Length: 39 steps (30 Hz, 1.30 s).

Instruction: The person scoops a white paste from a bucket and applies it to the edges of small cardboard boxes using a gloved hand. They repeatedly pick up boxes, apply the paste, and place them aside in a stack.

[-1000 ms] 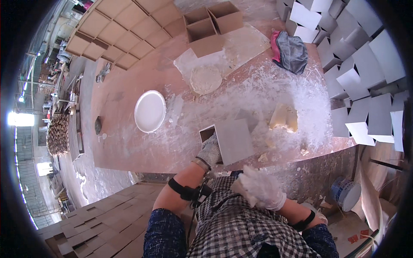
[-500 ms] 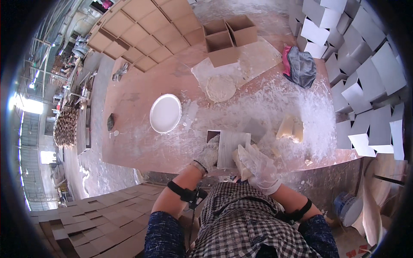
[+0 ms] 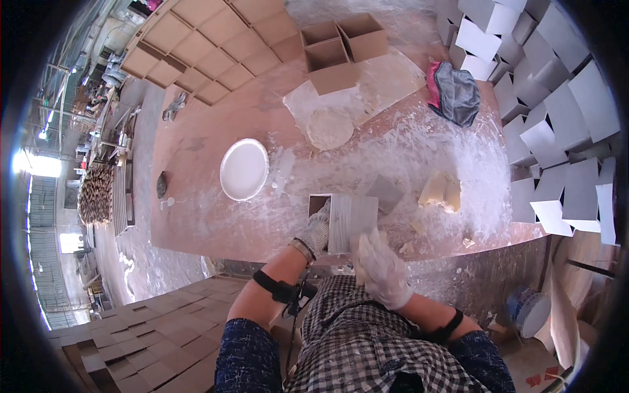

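Observation:
A small open box (image 3: 352,223), its brown inside showing at the left end and its faces smeared whitish grey, sits near the table's front edge. My left hand (image 3: 316,237), in a grey knitted glove, reaches into the open end and grips the box wall. Against the near right side of the box is my right hand (image 3: 383,272) in a whitish, powdery glove. Its fingers are closed on a cream sponge-like piece (image 3: 359,267), mostly hidden by the glove. A flat grey square piece (image 3: 385,194) lies just beyond the box.
On the table stand a round white lid-like dish (image 3: 244,169), a board (image 3: 386,82) with a pasty mound (image 3: 330,129), brown boxes (image 3: 334,56), cream sponge-like chunks (image 3: 440,191) and a grey-pink cloth (image 3: 453,95). Grey-white boxes (image 3: 557,118) pile up at right; brown boxes (image 3: 164,340) lie lower left.
My right hand has drawn nearer to me and slightly left with the sponge-like piece, along the box's side. My left hand keeps its grip in the box. The view has shifted slightly.

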Available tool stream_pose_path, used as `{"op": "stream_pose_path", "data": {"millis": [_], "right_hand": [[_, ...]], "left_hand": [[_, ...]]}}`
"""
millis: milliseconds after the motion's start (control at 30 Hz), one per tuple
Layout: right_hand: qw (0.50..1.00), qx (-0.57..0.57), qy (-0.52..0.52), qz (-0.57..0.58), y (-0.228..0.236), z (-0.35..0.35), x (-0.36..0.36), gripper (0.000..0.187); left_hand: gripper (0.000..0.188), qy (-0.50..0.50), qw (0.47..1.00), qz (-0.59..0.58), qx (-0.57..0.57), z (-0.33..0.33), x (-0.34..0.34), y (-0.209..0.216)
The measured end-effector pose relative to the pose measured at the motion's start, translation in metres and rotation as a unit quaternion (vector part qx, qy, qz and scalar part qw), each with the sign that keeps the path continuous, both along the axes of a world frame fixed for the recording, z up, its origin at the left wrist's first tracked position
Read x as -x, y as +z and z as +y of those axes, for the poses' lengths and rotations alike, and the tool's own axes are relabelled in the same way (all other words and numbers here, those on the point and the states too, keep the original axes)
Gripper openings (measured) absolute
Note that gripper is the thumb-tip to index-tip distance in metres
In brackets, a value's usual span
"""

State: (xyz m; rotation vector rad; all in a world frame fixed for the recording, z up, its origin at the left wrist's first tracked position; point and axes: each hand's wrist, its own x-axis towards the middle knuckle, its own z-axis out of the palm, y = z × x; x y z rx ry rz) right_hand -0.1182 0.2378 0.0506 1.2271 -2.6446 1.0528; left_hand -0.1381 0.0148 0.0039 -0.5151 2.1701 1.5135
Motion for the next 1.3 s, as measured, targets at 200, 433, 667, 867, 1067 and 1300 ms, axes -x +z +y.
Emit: {"op": "stream_pose_path", "data": {"millis": [200,433,667,867,1067,1300], "right_hand": [[0.990,0.126,-0.018,-0.062,0.023,0.015,0.037,0.058],[0.997,-0.016,-0.015,0.073,0.012,-0.017,0.023,0.056],[0.992,0.114,-0.019,-0.055,0.009,0.001,0.020,0.062],[0.989,0.067,-0.076,-0.104,0.015,-0.058,0.037,0.063],[0.944,0.117,0.065,-0.302,0.036,-0.008,-0.044,0.066],[0.998,-0.030,-0.057,0.005,0.070,-0.050,0.072,0.062]], "left_hand": [[0.039,0.279,0.904,-0.090,-0.312,0.002,-0.001,0.003],[0.037,0.202,0.941,-0.059,-0.264,0.007,0.002,0.015],[0.034,0.345,0.863,-0.164,-0.330,0.027,0.019,0.051],[0.048,0.223,0.901,-0.090,-0.361,0.007,0.005,0.002],[0.046,0.232,0.894,-0.147,-0.353,0.007,0.011,0.021],[0.041,-0.016,0.965,-0.067,-0.251,-0.003,0.013,-0.006]]}}
